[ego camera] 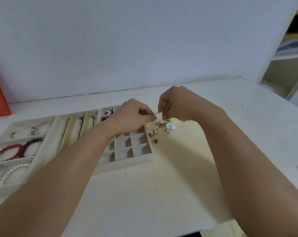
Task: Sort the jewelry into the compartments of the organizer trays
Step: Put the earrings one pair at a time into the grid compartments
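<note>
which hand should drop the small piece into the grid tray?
Left, probably. The left hand already hovers over the grid tray while pinching the small piece together with the right hand, which sits farther out above the loose pile.

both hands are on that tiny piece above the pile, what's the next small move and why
Probably carry it left and lower it into a small compartment of the grid tray. Left hand and right hand pinch the small pale piece over the loose pile.
</note>
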